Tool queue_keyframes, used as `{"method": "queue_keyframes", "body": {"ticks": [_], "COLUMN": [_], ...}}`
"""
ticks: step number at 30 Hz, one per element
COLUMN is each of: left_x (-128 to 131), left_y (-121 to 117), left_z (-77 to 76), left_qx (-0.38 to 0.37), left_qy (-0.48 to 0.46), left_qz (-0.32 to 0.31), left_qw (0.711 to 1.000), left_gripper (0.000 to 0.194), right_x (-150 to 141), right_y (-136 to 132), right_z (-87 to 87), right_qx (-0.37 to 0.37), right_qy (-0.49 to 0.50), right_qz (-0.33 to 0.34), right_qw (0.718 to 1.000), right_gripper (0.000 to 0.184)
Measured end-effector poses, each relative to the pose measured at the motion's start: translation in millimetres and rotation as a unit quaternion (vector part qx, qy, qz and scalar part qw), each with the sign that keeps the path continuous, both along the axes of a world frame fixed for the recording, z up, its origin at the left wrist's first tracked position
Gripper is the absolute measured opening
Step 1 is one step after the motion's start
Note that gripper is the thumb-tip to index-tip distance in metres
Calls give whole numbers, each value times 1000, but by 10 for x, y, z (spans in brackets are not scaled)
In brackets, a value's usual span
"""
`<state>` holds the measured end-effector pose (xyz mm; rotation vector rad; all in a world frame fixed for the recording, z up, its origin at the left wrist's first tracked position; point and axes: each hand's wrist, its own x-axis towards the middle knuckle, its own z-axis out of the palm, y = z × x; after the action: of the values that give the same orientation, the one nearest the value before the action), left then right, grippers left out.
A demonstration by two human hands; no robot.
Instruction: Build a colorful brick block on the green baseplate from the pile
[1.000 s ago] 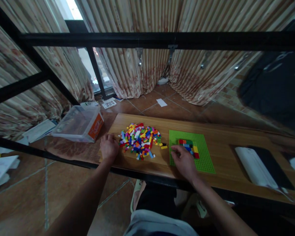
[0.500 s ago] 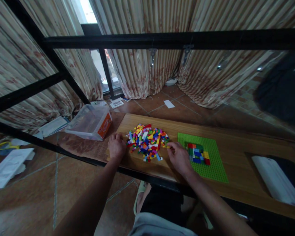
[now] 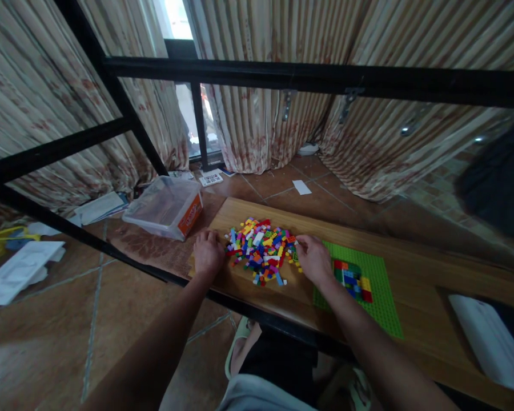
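A heap of small coloured toy bricks (image 3: 261,251) lies on the wooden table between my hands. Left of the heap, my left hand (image 3: 208,254) rests on the tabletop, its fingers loosely bent and apart, with no brick seen in it. My right hand (image 3: 314,260) is at the heap's right edge, thumb and fingertips pinched together; whatever is between them is too small to make out. Partly behind my right wrist lies a green studded baseplate (image 3: 385,291). On it sits a flat patch of joined bricks (image 3: 352,279) in red, blue, yellow, green and white.
A clear plastic box (image 3: 163,208) with an orange label stands left of the table (image 3: 415,285). A white object (image 3: 488,337) and a dark one lie at the table's right end. A black metal bar (image 3: 248,74) crosses in front of the curtains.
My right hand has shifted slightly away from me along the heap's right edge, fingertips still together. My left hand stays beside the heap. The camera view has turned a little.
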<state>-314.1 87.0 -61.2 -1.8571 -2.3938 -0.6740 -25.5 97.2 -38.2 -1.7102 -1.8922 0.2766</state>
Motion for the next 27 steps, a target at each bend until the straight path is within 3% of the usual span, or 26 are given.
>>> {"method": "queue_keyframes", "body": {"ticks": [8, 16, 21, 27], "left_x": [9, 16, 21, 23], "left_y": [2, -7, -9, -1], "left_z": [2, 16, 16, 14], "left_qx": [-1, -3, -4, -9], "left_qy": [-1, -6, -12, -12], "left_qz": [2, 2, 4, 6], "left_qw": [1000, 1000, 1000, 1000], "left_gripper": [31, 30, 29, 30], "right_x": [-119, -125, -28, -4], "right_y": [81, 21, -5, -20], "right_z": [8, -114, -134, -132], "right_qx": [19, 25, 19, 18], "right_qy": [0, -39, -49, -25], "right_qz": [64, 104, 102, 94], "right_qw": [998, 993, 993, 995], "right_gripper": [26, 29, 21, 25]}}
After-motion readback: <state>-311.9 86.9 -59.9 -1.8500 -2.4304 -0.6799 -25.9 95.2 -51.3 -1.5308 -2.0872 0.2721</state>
